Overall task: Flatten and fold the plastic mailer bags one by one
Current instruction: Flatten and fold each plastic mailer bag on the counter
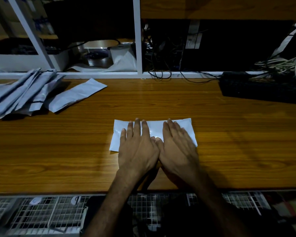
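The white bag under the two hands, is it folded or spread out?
Cannot tell. The white bag lies flat under the left hand and right hand, which hide any crease.

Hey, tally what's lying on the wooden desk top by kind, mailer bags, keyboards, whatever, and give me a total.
Mailer bag under both hands: 1
Folded mailer bag lying apart: 1
Pile of mailer bags, overlapping, exact number unclear: 1 pile
Black keyboard: 1
Total: 3 single items plus 1 pile

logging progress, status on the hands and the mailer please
Left hand and right hand flat, pressing white mailer bag on wooden desk. Folded mailers pile far left. Nothing in the way.
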